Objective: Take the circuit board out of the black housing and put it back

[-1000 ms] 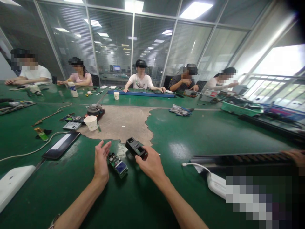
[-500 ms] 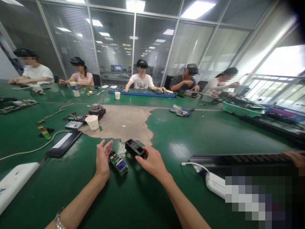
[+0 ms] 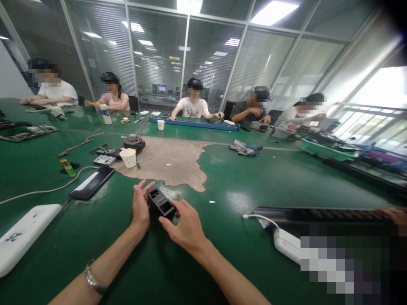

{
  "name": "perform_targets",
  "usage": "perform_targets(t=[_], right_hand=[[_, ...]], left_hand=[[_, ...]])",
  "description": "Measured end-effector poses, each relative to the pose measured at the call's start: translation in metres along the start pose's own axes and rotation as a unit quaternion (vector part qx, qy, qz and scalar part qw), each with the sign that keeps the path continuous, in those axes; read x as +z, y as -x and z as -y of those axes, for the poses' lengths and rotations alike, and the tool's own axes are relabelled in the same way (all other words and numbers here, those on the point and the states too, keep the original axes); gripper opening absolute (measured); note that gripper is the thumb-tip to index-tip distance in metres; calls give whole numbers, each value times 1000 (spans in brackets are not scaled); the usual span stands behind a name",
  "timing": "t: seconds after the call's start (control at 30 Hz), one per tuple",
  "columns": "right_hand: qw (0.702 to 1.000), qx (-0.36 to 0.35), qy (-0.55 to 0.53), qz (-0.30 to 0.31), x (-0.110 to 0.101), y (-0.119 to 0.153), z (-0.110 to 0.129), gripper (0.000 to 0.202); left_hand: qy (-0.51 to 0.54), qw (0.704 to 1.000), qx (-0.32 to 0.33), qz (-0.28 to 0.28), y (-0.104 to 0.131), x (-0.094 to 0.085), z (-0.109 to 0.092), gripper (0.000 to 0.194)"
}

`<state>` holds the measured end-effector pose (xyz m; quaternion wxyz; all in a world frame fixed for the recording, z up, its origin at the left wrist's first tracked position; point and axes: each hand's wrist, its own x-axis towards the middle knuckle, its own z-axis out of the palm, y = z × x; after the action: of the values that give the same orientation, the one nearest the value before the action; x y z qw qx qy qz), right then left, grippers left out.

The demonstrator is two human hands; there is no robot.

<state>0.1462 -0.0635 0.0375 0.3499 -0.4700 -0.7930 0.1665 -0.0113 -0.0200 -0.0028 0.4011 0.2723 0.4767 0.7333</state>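
- Down at the near edge of the green table (image 3: 286,178), both of the person's hands are meeting over one small black box (image 3: 161,203).
- Right hand (image 3: 186,226) is gripping the black box, thumb and fingers closing on its near end; the box is sitting tilted, its top face with rectangular cut-outs facing up.
- Left hand (image 3: 140,207) is standing on edge just left of the box, fingers spread apart and pointing away from the person, palm turned toward the box; whether it is actually touching the box, cannot tell.
- Left wrist is wearing a metal watch band (image 3: 93,282).
- Box is sitting between the two hands, just short of the worn brown patch (image 3: 171,159) in the table mat.
- Left of the hands, a dark phone (image 3: 92,182) is lying flat, a pale cable (image 3: 47,190) running beside it; a white power strip (image 3: 27,233) is lying nearer the table edge.
- A paper cup (image 3: 129,157) is standing upright beyond the phone, near small circuit boards and parts.
- Right of the hands, a white charger block (image 3: 288,239) is trailing a short white lead, next to a long dark tray (image 3: 318,214).
- Another person's hand (image 3: 394,214) is resting at the far right end of that tray.
- Five people are sitting along the far side, well apart from the hands.
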Motion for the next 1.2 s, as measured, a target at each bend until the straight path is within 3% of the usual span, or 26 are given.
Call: perform_targets(t=[0.27,0.43,0.63,0.87,1.03,1.2], right_hand=[[997,26,57,35,14,10,-2,31],[999,16,36,21,14,10,-3,54],[999,16,-12,27,13,7,-3,32],[993,11,-108,-51,-2,-4,-3,37],[992,69,-60,-90,-16,-20,-25,36],[990,121,66,-21,-9,-22,-56,37]], left_hand=[[-46,999,8,-4,-4,-4,3,68],[-45,999,-9,2,-1,-2,1,70],[-42,999,-24,6,-1,0,-3,70],[10,999,-41,10,-3,3,-7,66],[6,999,-30,12,-5,5,-8,66],[0,1000,-21,-4,-17,-1,-9,65]])
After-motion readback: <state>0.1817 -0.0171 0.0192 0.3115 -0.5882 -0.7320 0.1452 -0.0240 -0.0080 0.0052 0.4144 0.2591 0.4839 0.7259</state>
